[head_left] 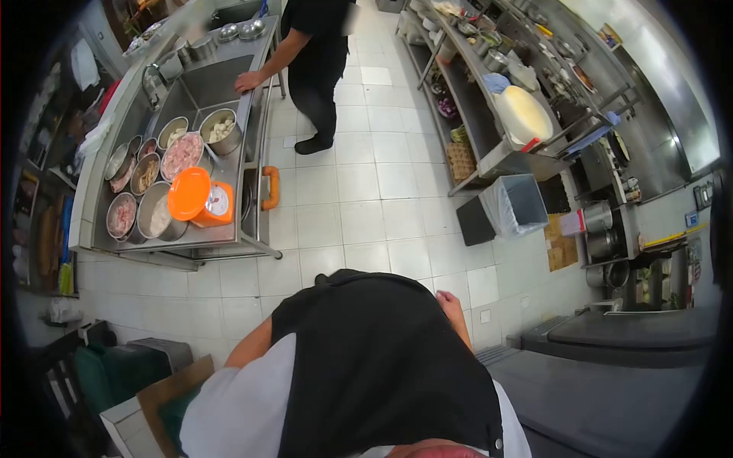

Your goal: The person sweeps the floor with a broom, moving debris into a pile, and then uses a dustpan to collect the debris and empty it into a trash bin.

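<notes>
My right hand hangs beside my dark apron, over the tiled floor. Its fingers look loosely curled, and nothing shows in them. Of my left arm only the part below the white sleeve is visible; the hand is hidden by my body. Neither hand touches the steel sink table ahead on the left. On that table stand an orange-topped kitchen scale, a bowl of pinkish raw meat, a pot of pale chunks and several other metal bowls.
A person in dark clothes stands by the sink, one hand on its edge. A grey bin with a plastic liner stands right of the tiled aisle. Shelving runs along the right; grey counters lie at lower right.
</notes>
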The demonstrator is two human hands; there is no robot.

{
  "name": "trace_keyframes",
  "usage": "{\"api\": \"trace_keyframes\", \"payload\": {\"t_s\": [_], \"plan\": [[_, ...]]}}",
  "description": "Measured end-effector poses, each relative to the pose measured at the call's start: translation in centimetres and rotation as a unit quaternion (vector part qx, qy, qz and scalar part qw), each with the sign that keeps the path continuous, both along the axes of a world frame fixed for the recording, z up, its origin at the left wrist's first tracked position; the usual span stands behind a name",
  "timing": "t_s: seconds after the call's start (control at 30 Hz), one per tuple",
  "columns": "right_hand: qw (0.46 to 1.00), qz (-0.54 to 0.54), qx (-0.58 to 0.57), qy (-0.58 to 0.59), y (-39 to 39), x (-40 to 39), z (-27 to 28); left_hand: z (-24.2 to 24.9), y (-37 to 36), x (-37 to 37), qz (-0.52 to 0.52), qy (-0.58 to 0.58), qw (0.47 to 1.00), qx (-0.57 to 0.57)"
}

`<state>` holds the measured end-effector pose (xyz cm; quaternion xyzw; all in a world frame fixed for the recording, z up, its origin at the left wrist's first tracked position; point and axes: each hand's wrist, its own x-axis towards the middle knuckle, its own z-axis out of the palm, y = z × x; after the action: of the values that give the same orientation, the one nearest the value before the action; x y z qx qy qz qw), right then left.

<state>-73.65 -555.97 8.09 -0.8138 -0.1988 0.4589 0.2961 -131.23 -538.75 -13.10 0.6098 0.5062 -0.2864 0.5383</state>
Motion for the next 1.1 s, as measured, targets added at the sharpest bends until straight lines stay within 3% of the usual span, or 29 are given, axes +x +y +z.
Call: {"api": "trace_keyframes", "payload": {"t_s": [0.13, 0.2, 0.27, 0.3, 0.37, 0.47, 0.53, 0.57, 0.6, 0.63, 0.67, 0.73, 0.77, 0.8, 0.9, 1.0, 1.03, 1.07, 1.1], "plan": [[0.998, -0.039, -0.058, -0.003, -5.0, -0.8, -4.8, -3.2, 6.4, -3.0, -0.095, 0.004, 0.993, 0.073], [0.994, -0.032, -0.102, -0.008, -7.7, -0.7, -6.3, -3.3, 8.9, -5.3, -0.092, 0.027, 0.99, 0.104], [0.989, 0.005, -0.148, -0.023, -9.6, -0.3, -7.4, 0.6, 12.0, -4.5, 0.042, 0.08, 0.991, 0.103], [0.985, 0.028, -0.166, -0.032, -10.2, 0.2, -8.0, 7.3, 14.0, -2.3, 0.113, 0.043, 0.99, 0.077], [0.977, 0.08, -0.187, -0.061, -10.7, 1.8, -9.3, 11.8, 18.3, 1.7, 0.235, 0.012, 0.971, 0.047], [0.953, 0.197, -0.186, -0.137, -10.5, 6.6, -14.0, 13.1, 23.1, 5.7, 0.424, -0.049, 0.904, 0.015], [0.887, 0.356, -0.124, -0.266, -9.4, 12.0, -20.8, 16.0, 24.9, 8.8, 0.468, -0.069, 0.879, 0.058], [0.778, 0.471, -0.051, -0.412, -9.0, 15.1, -25.1, 17.3, 25.9, 9.9, 0.489, -0.083, 0.865, 0.079], [0.891, 0.349, -0.106, -0.272, -2.7, 16.3, -22.7, 16.1, 26.5, 10.0, 0.491, -0.085, 0.862, 0.091], [0.953, 0.218, -0.142, -0.156, 4.1, 17.0, -20.1, 15.0, 26.8, 9.8, 0.518, -0.085, 0.848, 0.075], [0.982, 0.076, -0.164, -0.047, 11.8, 15.3, -12.6, 14.1, 26.9, 9.2, 0.543, -0.088, 0.833, 0.061], [0.987, -0.005, -0.161, 0.023, 22.2, 14.4, -4.1, 13.8, 26.8, 8.5, 0.636, -0.087, 0.766, 0.04], [0.987, -0.019, -0.158, 0.032, 26.6, 14.0, -0.2, 14.0, 26.8, 8.2, 0.68, -0.083, 0.727, 0.038], [0.987, 0.025, -0.136, 0.082, 30.0, 17.2, -4.6, 14.1, 26.8, 8.0, 0.723, -0.079, 0.686, 0.032], [0.977, 0.135, -0.164, 0.026, 40.4, 19.5, -3.7, 14.1, 27.9, 7.0, 0.736, -0.03, 0.672, 0.069], [0.94, 0.305, -0.056, -0.141, 49.8, 24.0, -10.3, 17.4, 28.8, 7.8, 0.707, -0.052, 0.701, 0.078], [0.949, 0.276, -0.049, -0.146, 51.9, 23.9, -9.5, 17.3, 28.1, 8.4, 0.715, -0.071, 0.691, 0.079], [0.968, 0.226, -0.068, -0.085, 52.0, 20.8, -0.9, 17.2, 28.0, 9.0, 0.721, -0.093, 0.682, 0.083], [0.979, 0.191, -0.05, -0.051, 52.9, 21.0, -1.4, 17.5, 27.9, 9.6, 0.725, -0.115, 0.674, 0.087]]}}
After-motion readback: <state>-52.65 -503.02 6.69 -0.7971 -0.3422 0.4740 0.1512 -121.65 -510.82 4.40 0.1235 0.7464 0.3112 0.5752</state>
